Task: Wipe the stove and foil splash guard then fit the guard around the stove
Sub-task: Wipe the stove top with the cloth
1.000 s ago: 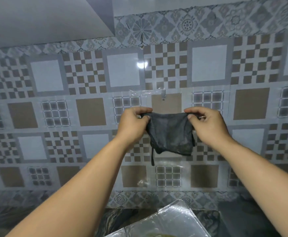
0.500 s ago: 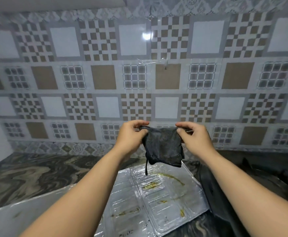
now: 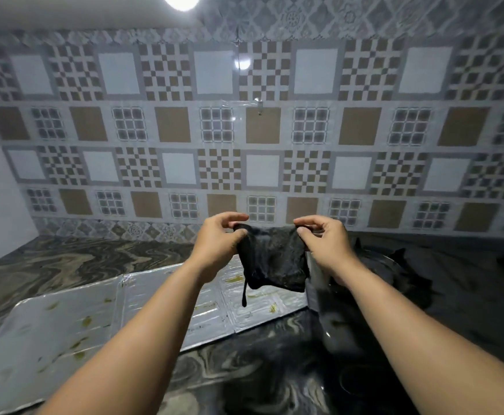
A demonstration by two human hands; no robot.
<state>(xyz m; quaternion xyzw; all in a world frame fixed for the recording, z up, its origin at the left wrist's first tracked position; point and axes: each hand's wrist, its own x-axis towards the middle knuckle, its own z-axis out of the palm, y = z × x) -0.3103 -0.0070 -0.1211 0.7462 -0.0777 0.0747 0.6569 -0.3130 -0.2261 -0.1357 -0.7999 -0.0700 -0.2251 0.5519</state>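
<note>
Hanging between both hands, a dark cloth is pinched at its top corners: left hand at 9 o'clock, right hand at 3. At 7 o'clock below, the stained foil guard lies flat on the marbled counter; the black stove sits at 4 o'clock.

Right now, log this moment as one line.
left hand + right hand: pinch dark cloth by top corners | foil splash guard: flat on counter, stained, unwiped | stove: at right
</note>
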